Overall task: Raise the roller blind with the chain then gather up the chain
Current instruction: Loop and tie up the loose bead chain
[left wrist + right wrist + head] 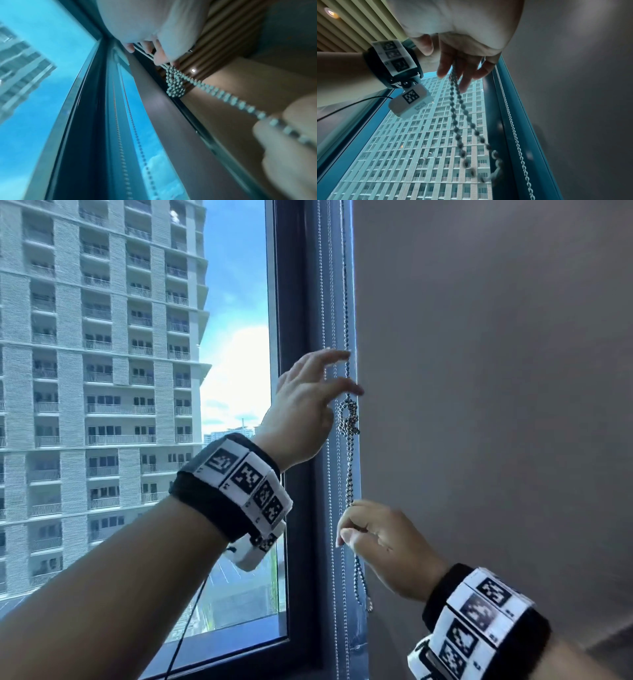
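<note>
A metal bead chain (349,474) hangs along the window frame, bunched into a knot (348,421) partway down. My left hand (354,390) is raised, its fingertips pinching the chain just above the knot while the other fingers spread. In the left wrist view the knot (175,88) hangs right below those fingertips (160,59). My right hand (346,527) pinches the chain lower down, between thumb and forefinger. In the right wrist view two strands of the chain (455,121) drop from the right hand (458,67) to a loose end. No blind fabric covers the glass in view.
The dark window frame (298,405) runs upright between the glass and a grey wall (496,371). A thinner second chain (329,491) lies against the frame. A tower block (102,371) fills the window. A black cable (186,628) hangs from my left wrist.
</note>
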`<state>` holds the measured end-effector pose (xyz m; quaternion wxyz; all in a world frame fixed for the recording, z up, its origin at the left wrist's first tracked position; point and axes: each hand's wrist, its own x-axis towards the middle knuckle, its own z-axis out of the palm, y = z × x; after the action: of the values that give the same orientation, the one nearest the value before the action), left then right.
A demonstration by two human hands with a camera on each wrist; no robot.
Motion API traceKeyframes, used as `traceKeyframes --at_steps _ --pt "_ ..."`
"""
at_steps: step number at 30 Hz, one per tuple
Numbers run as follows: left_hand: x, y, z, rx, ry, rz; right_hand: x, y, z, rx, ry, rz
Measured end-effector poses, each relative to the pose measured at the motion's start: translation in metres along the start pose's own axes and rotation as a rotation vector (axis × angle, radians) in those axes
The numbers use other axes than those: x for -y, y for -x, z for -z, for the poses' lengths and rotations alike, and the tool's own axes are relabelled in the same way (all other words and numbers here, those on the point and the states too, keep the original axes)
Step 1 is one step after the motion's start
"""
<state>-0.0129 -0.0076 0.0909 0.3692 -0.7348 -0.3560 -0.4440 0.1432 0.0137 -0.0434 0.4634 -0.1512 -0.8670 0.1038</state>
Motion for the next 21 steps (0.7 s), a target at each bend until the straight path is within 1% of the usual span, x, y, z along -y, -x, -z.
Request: traceKeyframes --at_steps 2,3,5,8,11,13,15,17,18,20,21 --pt "0.003 -0.003 -0.002 0.064 -0.202 -0.126 -0.001 0.001 0.003 -0.054 -0.012 0.034" --pt "0.005 -0.005 -0.004 0.078 -0.235 -0.152 -0.001 0.002 0.004 -0.079 -0.021 0.043" --pt "0.005 -0.007 -0.006 0.075 -0.220 -0.158 -0.004 0.002 0.006 -0.123 -0.031 0.044" --pt "0.003 -0.013 -0.009 0.045 -0.179 -0.128 -0.008 -0.001 0.010 -0.185 -0.097 -0.018" --pt "-0.001 -0.019 -0.013 -0.012 -0.102 -0.101 -0.014 -0.013 0.020 -0.274 -0.309 -0.158" --pt "-0.004 -0.023 -0.015 -0.041 -0.054 -0.059 -0.014 -0.024 0.029 -0.286 -0.526 -0.234" --pt "-0.004 -0.024 -0.018 -0.030 -0.011 -0.029 -0.010 -0.035 0.038 -0.289 -0.673 -0.268" --pt "-0.006 -0.025 -0.021 -0.018 0.104 0.075 -0.007 -0.045 0.049 -0.295 -0.707 -0.254" --pt "-0.008 -0.024 -0.023 -0.033 0.237 0.164 -0.006 -0.049 0.054 -0.306 -0.698 -0.227" --pt "-0.014 -0.020 -0.024 -0.091 0.603 0.358 -0.004 -0.057 0.065 -0.326 -0.690 -0.154" --pt "-0.016 -0.017 -0.025 -0.120 0.748 0.436 -0.003 -0.060 0.069 -0.329 -0.689 -0.119"
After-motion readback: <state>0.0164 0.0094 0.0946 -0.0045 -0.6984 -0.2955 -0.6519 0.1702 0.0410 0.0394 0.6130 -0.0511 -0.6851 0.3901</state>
